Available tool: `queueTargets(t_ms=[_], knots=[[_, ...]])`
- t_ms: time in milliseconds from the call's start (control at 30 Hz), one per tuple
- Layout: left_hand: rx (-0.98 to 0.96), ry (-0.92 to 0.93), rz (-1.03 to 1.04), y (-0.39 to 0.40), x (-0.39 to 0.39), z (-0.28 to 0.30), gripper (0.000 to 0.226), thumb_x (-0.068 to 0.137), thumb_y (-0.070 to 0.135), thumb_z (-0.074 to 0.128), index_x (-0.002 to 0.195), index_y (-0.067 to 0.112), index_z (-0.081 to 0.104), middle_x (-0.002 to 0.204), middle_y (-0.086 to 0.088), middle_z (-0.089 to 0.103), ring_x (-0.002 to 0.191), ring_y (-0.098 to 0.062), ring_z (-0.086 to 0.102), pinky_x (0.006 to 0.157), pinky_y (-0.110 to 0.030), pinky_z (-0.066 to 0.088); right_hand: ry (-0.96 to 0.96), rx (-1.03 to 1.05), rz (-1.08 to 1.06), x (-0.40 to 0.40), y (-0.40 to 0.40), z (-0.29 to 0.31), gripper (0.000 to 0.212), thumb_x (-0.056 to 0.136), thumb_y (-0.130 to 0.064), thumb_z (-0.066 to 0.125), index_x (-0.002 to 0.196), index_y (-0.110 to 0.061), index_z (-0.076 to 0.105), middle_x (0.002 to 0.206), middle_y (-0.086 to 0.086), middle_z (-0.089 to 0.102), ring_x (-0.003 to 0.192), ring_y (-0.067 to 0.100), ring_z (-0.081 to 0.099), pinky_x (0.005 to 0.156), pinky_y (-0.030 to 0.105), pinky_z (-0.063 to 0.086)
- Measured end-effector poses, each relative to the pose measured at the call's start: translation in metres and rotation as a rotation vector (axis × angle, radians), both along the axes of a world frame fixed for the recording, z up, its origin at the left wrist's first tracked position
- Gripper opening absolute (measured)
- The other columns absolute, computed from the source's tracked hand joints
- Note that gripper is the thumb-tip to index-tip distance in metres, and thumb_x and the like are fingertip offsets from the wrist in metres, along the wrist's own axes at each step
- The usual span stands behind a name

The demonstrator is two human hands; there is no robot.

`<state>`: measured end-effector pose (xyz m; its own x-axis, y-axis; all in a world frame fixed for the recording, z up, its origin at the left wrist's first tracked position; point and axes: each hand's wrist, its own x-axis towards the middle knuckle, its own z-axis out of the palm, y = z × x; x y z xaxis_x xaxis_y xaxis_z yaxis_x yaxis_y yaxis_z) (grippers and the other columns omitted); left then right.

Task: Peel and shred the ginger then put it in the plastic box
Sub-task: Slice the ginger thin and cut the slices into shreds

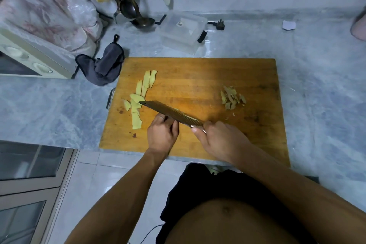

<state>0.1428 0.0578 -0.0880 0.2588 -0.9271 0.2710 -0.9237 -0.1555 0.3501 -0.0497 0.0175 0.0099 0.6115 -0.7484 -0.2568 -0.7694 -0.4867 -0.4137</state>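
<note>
On the cutting board (198,77), the right hand (219,140) grips the knife (168,112) over pale ginger slices (138,97) at left, the left hand (162,134) curls beside the blade, holding nothing visible, and the plastic box (182,31) sits beyond.

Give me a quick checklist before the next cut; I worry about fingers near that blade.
1. Right hand grips the knife handle: ok.
2. Left hand fingers clear of the edge: not ok, they touch the blade's side.
3. Ginger slices lie flat on the board: ok.
4. Peel scraps apart from slices: ok.
5. Plastic box open: cannot tell.
</note>
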Motion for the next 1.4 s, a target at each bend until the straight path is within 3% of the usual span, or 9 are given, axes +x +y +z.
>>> queueTargets(t_ms=[367, 567, 901, 1134, 1401], knots=[[0.004, 0.010, 0.034, -0.001, -0.001, -0.002, 0.012, 0.082, 0.015, 0.064, 0.085, 0.017, 0.076, 0.094, -0.008, 0.068, 0.088, -0.027, 0.063, 0.055, -0.028, 0.048, 0.023, -0.003, 0.003, -0.003, -0.001, -0.002, 0.058, 0.103, -0.057, 0.022, 0.104, -0.011, 0.056, 0.096, 0.015, 0.065, 0.091, 0.038, 0.064, 0.064, 0.035, 0.034], [0.018, 0.022, 0.017, -0.001, -0.001, -0.001, 0.028, 0.085, 0.026, 0.050, 0.085, 0.015, 0.076, 0.095, -0.010, 0.069, 0.088, -0.029, 0.065, 0.057, -0.029, 0.050, 0.009, 0.006, -0.001, 0.000, 0.001, -0.001, 0.055, 0.104, -0.054, 0.023, 0.105, -0.010, 0.057, 0.096, 0.015, 0.065, 0.092, 0.038, 0.064, 0.064, 0.034, 0.034], [0.037, 0.012, -0.019, 0.000, 0.002, 0.002, 0.031, 0.084, 0.027, 0.049, 0.079, 0.010, 0.074, 0.082, -0.012, 0.067, 0.080, -0.032, 0.067, 0.054, -0.029, 0.050, 0.050, -0.032, 0.018, 0.008, 0.003, -0.008, 0.056, 0.105, -0.055, 0.023, 0.113, -0.010, 0.056, 0.102, 0.014, 0.067, 0.095, 0.036, 0.066, 0.065, 0.035, 0.034], [0.024, 0.011, -0.012, 0.000, 0.001, 0.003, 0.032, 0.084, 0.028, 0.048, 0.081, 0.012, 0.075, 0.086, -0.011, 0.069, 0.082, -0.030, 0.067, 0.054, -0.028, 0.050, 0.005, -0.027, 0.004, 0.001, 0.005, -0.005, 0.057, 0.103, -0.056, 0.023, 0.104, -0.011, 0.058, 0.095, 0.014, 0.065, 0.090, 0.037, 0.066, 0.063, 0.035, 0.036], [0.021, 0.020, 0.006, -0.002, -0.001, 0.002, 0.032, 0.085, 0.029, 0.047, 0.083, 0.014, 0.075, 0.088, -0.011, 0.068, 0.081, -0.031, 0.066, 0.054, -0.028, 0.049, 0.012, 0.006, -0.010, 0.003, 0.004, -0.003, 0.058, 0.104, -0.056, 0.023, 0.107, -0.010, 0.058, 0.101, 0.016, 0.065, 0.095, 0.038, 0.064, 0.069, 0.037, 0.039]])
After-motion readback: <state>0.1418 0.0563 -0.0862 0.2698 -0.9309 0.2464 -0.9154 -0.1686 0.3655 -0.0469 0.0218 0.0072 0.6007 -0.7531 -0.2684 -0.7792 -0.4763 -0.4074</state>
